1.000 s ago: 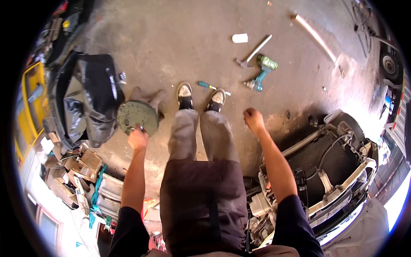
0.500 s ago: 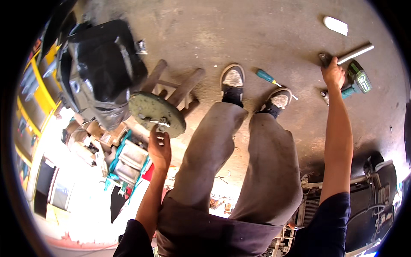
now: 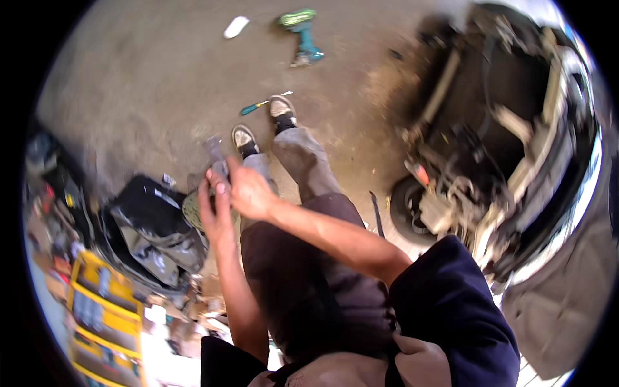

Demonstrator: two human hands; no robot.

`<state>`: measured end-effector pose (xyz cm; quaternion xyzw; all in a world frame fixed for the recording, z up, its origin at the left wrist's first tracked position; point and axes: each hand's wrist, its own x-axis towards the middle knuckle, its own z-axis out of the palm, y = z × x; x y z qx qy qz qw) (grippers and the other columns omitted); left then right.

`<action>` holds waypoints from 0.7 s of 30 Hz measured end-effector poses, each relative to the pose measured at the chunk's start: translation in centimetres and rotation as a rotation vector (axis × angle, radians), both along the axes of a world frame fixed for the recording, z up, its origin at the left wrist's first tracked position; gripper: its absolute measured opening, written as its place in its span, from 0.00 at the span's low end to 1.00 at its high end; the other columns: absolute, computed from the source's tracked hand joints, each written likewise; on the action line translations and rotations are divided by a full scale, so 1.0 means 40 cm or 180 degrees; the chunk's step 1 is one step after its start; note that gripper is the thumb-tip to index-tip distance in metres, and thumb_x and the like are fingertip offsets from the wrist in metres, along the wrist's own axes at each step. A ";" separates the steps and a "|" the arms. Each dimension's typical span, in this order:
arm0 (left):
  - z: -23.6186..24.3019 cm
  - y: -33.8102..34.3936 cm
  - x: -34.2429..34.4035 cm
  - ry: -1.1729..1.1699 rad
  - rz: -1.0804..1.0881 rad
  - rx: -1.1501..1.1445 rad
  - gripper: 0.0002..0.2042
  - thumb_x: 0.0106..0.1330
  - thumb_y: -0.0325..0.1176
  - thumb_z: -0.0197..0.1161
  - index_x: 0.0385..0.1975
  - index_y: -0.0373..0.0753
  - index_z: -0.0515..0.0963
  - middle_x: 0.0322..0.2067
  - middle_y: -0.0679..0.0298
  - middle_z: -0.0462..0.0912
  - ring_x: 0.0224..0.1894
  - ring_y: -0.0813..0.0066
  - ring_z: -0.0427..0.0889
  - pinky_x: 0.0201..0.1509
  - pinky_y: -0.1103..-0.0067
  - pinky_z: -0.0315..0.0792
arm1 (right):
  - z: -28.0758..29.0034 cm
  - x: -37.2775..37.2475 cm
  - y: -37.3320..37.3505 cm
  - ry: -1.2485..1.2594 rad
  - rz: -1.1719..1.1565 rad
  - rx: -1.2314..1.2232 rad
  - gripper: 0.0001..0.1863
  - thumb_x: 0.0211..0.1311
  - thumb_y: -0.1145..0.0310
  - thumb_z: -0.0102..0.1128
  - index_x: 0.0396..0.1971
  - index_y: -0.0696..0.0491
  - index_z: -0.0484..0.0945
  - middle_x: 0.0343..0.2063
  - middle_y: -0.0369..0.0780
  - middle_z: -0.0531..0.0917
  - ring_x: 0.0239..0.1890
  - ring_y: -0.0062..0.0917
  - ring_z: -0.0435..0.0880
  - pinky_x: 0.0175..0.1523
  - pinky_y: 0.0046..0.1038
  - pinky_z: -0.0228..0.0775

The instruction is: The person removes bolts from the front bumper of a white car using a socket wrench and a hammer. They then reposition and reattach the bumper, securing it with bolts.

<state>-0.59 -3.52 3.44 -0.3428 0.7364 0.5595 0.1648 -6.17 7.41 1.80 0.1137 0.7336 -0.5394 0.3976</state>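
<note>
My right hand (image 3: 251, 190) is closed on the hammer (image 3: 215, 149), blurred and partly hidden by my fingers, in front of my body. My left hand (image 3: 216, 209) meets it, fingers curled against something I cannot make out. Under them, the green round stool top (image 3: 192, 209) shows partly. On the floor by my shoes lies a screwdriver (image 3: 250, 108) with a teal handle; farther out are a teal cordless drill (image 3: 303, 45) and a white object (image 3: 236, 27).
A stripped car front (image 3: 529, 142) with exposed parts and a tyre (image 3: 403, 206) fills the right. Black plastic sheeting or panels (image 3: 148, 209) lie at the left, beside a yellow rack (image 3: 106, 303) and clutter along the lower left edge.
My right hand has lifted the hammer from the floor and brought it to my left hand, which has left the stool top. The view has swung round, bringing the car back in.
</note>
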 end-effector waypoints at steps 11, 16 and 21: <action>0.514 0.124 0.193 0.0769 -0.3425 0.0063 0.25 0.79 0.48 0.46 0.46 0.28 0.80 0.44 0.54 0.82 0.49 0.62 0.80 0.56 0.70 0.70 | 0.592 0.594 0.082 0.0922 -0.3172 -0.0878 0.23 0.79 0.54 0.43 0.51 0.62 0.59 0.37 0.59 0.77 0.44 0.56 0.79 0.48 0.46 0.70; 0.560 0.247 0.406 0.1606 -0.3691 -0.0235 0.18 0.77 0.37 0.48 0.37 0.28 0.81 0.35 0.60 0.82 0.35 0.71 0.77 0.43 0.73 0.71 | 0.699 0.882 0.193 0.0921 -0.3374 -0.0882 0.27 0.71 0.63 0.55 0.58 0.65 0.58 0.46 0.60 0.74 0.50 0.54 0.76 0.57 0.45 0.67; 0.679 0.495 0.649 0.0974 -0.3833 0.0494 0.17 0.77 0.39 0.53 0.30 0.33 0.81 0.16 0.77 0.63 0.18 0.90 0.57 0.21 0.83 0.49 | 0.711 1.206 0.287 0.1710 -0.3627 0.0612 0.28 0.65 0.64 0.61 0.58 0.63 0.63 0.52 0.54 0.70 0.54 0.51 0.71 0.58 0.43 0.67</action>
